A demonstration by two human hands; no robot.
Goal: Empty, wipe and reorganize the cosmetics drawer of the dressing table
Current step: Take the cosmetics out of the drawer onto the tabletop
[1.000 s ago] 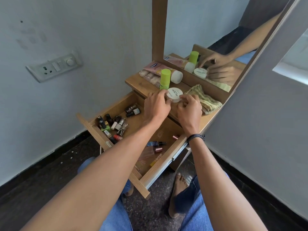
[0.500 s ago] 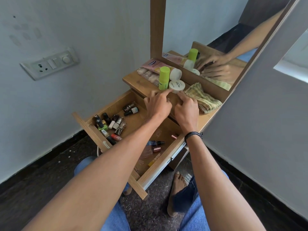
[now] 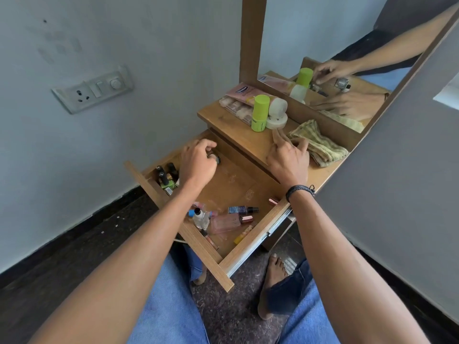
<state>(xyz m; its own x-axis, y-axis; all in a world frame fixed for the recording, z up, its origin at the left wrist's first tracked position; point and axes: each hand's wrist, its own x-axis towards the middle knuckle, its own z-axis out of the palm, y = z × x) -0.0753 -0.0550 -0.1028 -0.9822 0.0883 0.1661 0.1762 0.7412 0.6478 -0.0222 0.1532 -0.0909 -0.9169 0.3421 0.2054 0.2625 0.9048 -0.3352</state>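
The open drawer (image 3: 203, 247) contains glass bottles (image 3: 224, 223), probably light, slick and breakable. The left hand (image 3: 198, 162) curls its grip round a small bottle (image 3: 217, 159) at the drawer's back. Take each by the body, not the cap. The right hand (image 3: 288, 157) rests spread on the bench (image 3: 231, 125).

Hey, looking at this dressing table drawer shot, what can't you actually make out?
All in the head view:
- The small dark item the left hand grips: curled fingers cover all but an edge.
- Nail polish bottles: partly behind the left forearm, labels too small.
- White jar label: too small, partly behind the green bottle.
- Back of the drawer: under the tabletop.
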